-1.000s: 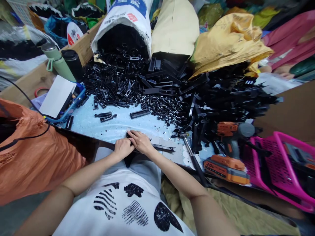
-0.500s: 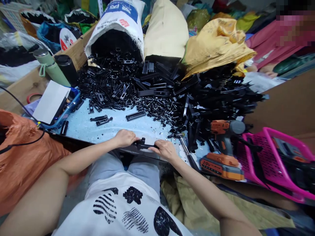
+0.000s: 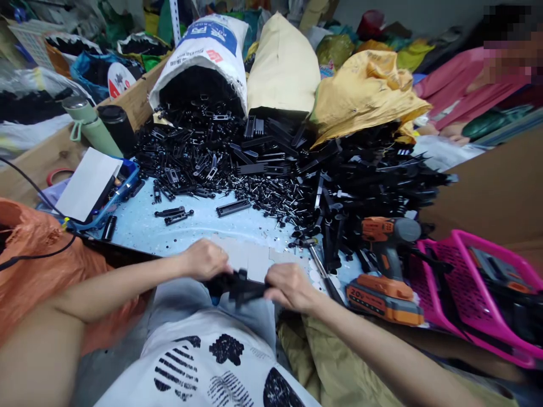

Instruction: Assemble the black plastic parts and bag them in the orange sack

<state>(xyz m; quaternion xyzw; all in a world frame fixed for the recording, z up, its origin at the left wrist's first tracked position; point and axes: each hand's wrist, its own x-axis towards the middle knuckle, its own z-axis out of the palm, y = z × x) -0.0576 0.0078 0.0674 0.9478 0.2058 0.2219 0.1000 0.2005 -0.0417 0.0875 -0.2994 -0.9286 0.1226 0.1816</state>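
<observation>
Across the back of the counter (image 3: 199, 226), a heap of black plastic parts (image 3: 271, 164) spills from the mouths of a white sack (image 3: 207, 45), a beige sack (image 3: 282, 65) and a yellow sack (image 3: 365, 90), all lying on their sides. A pink basket (image 3: 462, 282) sits at the right end, and just beside it an orange drill (image 3: 384, 271) stands near the counter's front edge, with a metal-headed tool (image 3: 318, 263) lying between it and the hands.

Both hands are off the counter, just in front of its edge and above the lap. The left hand (image 3: 206, 260) and the right hand (image 3: 291, 287) hold one black part (image 3: 240, 287) between them, the fingers of each closed around an end, so the piece hangs in the air with nothing under it but the person's clothing.

The main risk looks like a slip. If either grip loosens or the piece springs under pressure, it would likely drop past the lap out of sight. Fingers wrapped this close to the middle could also be pinched. The right forearm passes close to the drill, and a wide elbow swing might nudge it off the edge.
</observation>
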